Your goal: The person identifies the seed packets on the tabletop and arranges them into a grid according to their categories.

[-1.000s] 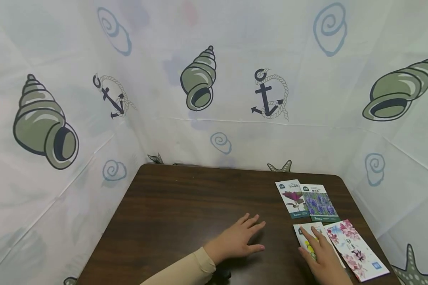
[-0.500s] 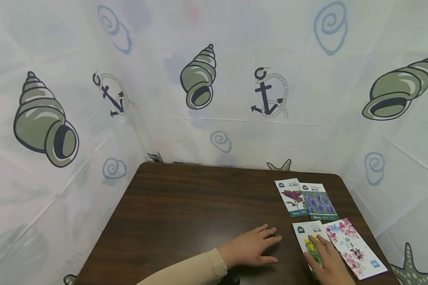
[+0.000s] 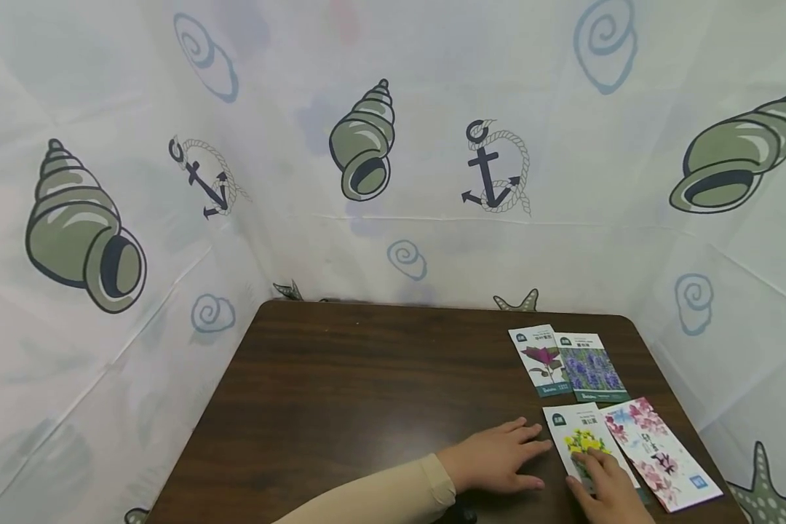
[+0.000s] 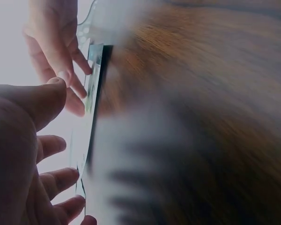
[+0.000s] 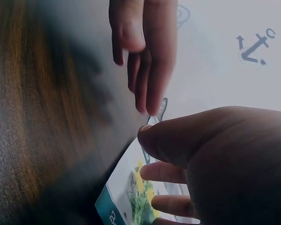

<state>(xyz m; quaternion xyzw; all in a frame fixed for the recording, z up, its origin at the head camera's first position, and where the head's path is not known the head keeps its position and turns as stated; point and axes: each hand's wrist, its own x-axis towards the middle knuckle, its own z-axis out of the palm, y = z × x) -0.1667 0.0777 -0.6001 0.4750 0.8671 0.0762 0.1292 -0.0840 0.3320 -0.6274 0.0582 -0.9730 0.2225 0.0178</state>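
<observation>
Printed curtain [image 3: 426, 175] hanging behind dark table [image 3: 327, 393]. Magenta card [image 3: 541, 360] and lavender card [image 3: 592, 367] lying together toward the far right. Pink card [image 3: 661, 455] sitting just beside yellow card [image 3: 586, 439], crowding its right edge. Right hand [image 3: 605, 491] covering yellow card's lower part, fingers loosely bent and apart, thumb near the card's left edge, not pinching; firm contact can't tell. Left hand [image 3: 498, 458] spreading its fingers low over the table, fingertips pointing at yellow card, which is lying just right of them.
</observation>
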